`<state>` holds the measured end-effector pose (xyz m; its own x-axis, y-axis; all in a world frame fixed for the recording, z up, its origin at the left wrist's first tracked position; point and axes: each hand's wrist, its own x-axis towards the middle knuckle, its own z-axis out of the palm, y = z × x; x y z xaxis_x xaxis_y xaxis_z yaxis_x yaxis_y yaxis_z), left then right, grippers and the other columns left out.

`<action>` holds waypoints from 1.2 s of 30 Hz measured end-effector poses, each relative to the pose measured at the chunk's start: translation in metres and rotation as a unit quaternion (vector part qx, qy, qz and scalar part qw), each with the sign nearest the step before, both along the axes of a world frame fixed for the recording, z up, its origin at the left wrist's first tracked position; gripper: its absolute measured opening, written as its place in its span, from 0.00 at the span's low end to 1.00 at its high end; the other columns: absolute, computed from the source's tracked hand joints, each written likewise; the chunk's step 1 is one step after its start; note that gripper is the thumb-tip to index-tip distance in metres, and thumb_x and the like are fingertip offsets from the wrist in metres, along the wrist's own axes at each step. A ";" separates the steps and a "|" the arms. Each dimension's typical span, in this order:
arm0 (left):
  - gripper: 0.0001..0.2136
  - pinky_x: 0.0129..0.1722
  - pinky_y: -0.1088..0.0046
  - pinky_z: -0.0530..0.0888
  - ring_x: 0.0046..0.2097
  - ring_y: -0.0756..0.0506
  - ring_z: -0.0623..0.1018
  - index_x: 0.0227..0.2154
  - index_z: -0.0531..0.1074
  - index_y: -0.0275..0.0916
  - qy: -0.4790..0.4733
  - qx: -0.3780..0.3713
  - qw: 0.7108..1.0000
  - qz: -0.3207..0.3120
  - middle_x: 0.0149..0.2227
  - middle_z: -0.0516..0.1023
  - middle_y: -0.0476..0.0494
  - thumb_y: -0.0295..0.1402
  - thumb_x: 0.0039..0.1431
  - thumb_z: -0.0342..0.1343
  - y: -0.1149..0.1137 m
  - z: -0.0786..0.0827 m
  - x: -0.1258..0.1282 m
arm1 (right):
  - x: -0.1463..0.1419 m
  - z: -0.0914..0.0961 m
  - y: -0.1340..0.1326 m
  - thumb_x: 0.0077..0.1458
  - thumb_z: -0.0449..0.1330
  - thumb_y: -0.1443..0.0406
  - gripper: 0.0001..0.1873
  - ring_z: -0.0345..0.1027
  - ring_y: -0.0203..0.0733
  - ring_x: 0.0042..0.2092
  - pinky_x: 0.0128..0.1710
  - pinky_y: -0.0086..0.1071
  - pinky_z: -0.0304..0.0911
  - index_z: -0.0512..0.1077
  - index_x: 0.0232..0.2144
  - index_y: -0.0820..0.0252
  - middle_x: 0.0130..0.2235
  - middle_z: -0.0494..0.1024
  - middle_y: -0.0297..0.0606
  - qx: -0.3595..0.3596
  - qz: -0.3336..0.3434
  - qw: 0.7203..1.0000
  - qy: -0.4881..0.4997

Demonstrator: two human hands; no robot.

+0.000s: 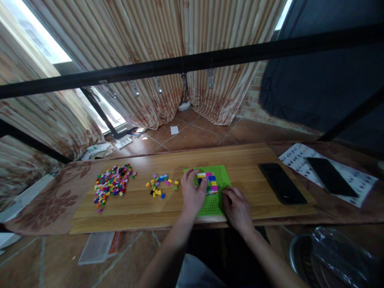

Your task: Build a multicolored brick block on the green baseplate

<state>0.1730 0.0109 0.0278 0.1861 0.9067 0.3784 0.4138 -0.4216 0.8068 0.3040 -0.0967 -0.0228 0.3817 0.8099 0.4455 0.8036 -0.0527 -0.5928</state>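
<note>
A green studded baseplate [210, 208] lies on the wooden board, with a block of colourful toy bricks [212, 185] built up near its middle. My left hand [193, 192] rests over the plate's left side. Its fingers are apart, and the thumb reaches across to the left part of the built bricks. At the plate's lower right edge, my right hand [237, 206] is closed with its fingers curled in, the fingertips low over the studs. What those fingers hold, if anything, is hidden. Left of the plate lies a small scatter of loose bricks [157, 185].
A larger heap of mixed bricks [112, 182] covers the left of the wooden board [135, 216]. One dark phone [282, 183] lies on the right; another [331, 177] rests on a printed sheet [295, 154]. A black bar [195, 63] crosses beyond the board.
</note>
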 end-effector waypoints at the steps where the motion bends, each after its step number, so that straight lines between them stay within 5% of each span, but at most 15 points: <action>1: 0.14 0.55 0.57 0.66 0.54 0.41 0.69 0.44 0.72 0.39 0.003 -0.007 1.000 0.004 0.50 0.70 0.38 0.34 0.54 0.58 0.000 0.001 0.002 | 0.000 0.000 0.000 0.60 0.50 0.66 0.12 0.69 0.43 0.42 0.44 0.38 0.67 0.74 0.37 0.56 0.41 0.74 0.42 -0.001 0.000 1.000 0.000; 36: 0.11 0.50 0.59 0.67 0.47 0.41 0.72 0.41 0.73 0.38 -0.015 -0.074 0.995 0.068 0.42 0.76 0.39 0.30 0.55 0.52 -0.013 0.007 0.027 | 0.000 -0.001 -0.001 0.60 0.49 0.65 0.12 0.69 0.44 0.42 0.43 0.38 0.67 0.73 0.37 0.59 0.41 0.74 0.43 0.002 0.003 1.000 -0.002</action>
